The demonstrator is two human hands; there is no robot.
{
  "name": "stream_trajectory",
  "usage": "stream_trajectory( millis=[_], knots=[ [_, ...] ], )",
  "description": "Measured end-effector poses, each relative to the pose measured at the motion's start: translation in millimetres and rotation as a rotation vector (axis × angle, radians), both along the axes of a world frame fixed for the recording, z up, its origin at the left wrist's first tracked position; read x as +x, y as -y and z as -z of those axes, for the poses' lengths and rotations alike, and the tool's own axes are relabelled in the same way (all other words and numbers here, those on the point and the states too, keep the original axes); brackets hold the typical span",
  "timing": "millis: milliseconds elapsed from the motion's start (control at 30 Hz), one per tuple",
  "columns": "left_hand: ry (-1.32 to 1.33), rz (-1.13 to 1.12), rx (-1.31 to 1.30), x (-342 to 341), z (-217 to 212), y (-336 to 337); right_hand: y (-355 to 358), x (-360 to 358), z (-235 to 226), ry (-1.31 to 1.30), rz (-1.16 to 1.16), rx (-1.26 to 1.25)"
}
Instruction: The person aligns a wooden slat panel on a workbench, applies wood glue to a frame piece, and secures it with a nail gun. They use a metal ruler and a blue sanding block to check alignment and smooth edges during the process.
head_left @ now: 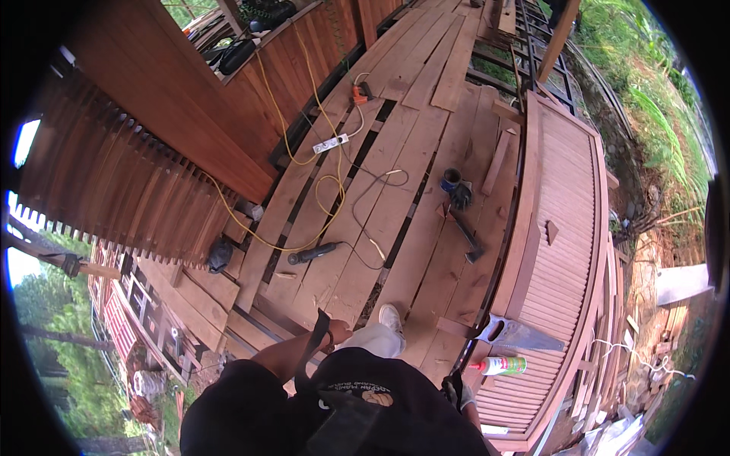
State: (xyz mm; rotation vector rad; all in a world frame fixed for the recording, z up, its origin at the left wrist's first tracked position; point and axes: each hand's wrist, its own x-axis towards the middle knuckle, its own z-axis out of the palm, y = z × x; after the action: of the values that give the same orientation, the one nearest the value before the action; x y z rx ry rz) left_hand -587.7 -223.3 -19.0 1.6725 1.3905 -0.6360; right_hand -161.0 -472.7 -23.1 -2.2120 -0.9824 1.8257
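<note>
My left hand [339,332] hangs beside my light trouser leg, its fingers looking curled in. A dark strap crosses near its wrist, and whatever the fingers hold, if anything, is hidden. At the lower right my right hand [461,394], in a dark and pale glove, is close to the edge of a slatted wooden panel [559,251]. Its fingers are too dark to make out. On that panel, just past the right hand, lies a white and green bottle with a red nozzle [503,365]. Above the bottle rests a handsaw [525,334].
Gapped deck boards [403,144] stretch ahead. On them lie a dark power tool [312,253], a hammer-like tool [464,232], a cup [451,179], black gloves [461,196], a white power strip [331,144] and an orange tool [360,93]. A yellow cord [262,242] loops across.
</note>
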Motion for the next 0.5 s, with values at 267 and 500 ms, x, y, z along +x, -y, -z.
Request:
stream_trajectory(
  millis=[267, 500],
  knots=[
    [-0.046, 0.044, -0.037, -78.7, -9.9, 42.1, -152.7, 58.8, 5.3, 0.129, -0.019, 0.358],
    [-0.189, -0.422, -0.149, -78.7, -2.4, 70.2, -281.2, 16.5, -84.5, 0.051, -0.213, 0.12]
  ],
)
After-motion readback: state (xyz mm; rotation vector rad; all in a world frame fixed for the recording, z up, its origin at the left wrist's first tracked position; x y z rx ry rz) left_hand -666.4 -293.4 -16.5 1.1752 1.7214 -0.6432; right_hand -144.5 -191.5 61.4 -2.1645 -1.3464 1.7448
